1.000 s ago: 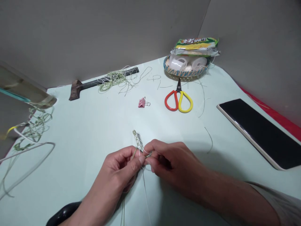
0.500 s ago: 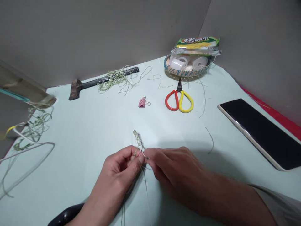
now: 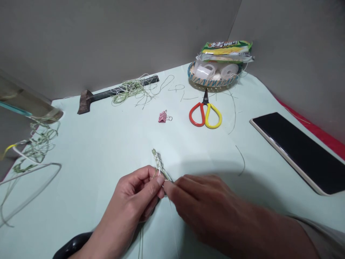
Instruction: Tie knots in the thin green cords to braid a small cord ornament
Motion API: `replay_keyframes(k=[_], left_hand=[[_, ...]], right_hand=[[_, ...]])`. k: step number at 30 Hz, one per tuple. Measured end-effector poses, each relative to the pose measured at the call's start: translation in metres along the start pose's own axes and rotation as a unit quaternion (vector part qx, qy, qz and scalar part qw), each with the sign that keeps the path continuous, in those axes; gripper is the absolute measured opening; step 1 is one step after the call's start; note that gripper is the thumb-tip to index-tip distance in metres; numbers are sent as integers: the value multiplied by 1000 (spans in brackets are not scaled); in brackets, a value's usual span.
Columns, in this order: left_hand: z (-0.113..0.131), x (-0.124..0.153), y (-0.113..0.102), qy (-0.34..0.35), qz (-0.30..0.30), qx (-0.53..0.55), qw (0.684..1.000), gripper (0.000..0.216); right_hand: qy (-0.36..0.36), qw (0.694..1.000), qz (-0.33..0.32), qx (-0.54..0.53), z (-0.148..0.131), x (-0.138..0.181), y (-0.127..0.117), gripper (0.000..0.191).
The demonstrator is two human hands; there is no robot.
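Observation:
A short braid of green and white cord (image 3: 156, 158) points away from me at the middle of the table, its loose strands running down into my fingers. My left hand (image 3: 141, 196) pinches those strands between thumb and forefinger just below the woven part. Close against it, my right hand (image 3: 196, 201) is closed with its fingertips on a white strand, which shows as a short line by the thumb. Its other fingers are curled and partly hidden. Thin green cord ends hang below my left hand toward the table's near edge.
Beyond the braid lie a pink binder clip (image 3: 162, 117), scissors (image 3: 205, 111) with red and yellow handles, and a hammer (image 3: 99, 95) under tangled cord (image 3: 132, 90). A basket (image 3: 212, 83) holds white rolls and a packet. A phone (image 3: 299, 151) lies right; more cord (image 3: 44, 136) lies left.
My right hand has shifted slightly down and toward me, its fingertips drawing the white strand across. My left hand keeps its pinch below the braid.

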State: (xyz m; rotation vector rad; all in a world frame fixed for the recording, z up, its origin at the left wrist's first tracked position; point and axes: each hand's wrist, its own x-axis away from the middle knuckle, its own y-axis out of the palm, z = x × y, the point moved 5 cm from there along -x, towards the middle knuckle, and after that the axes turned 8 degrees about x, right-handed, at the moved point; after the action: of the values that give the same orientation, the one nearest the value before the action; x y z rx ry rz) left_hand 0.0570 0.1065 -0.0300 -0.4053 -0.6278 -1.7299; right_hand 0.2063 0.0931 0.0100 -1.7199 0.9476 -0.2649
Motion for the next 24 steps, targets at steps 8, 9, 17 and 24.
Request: replay_keyframes(k=[8, 9, 17, 24], left_hand=[[2, 1, 0, 2, 8, 0, 1000, 29], [2, 2, 0, 6, 7, 1, 1000, 29], [1, 2, 0, 24, 9, -13, 1000, 29], [1, 2, 3, 21, 11, -23, 999, 31]], right_hand=[[201, 959, -42, -196, 29, -6, 9, 22], [194, 959, -46, -203, 29, -6, 10, 23], [202, 961, -44, -185, 33, -3, 16, 13], [219, 951, -47, -211, 35, -11, 12, 13]])
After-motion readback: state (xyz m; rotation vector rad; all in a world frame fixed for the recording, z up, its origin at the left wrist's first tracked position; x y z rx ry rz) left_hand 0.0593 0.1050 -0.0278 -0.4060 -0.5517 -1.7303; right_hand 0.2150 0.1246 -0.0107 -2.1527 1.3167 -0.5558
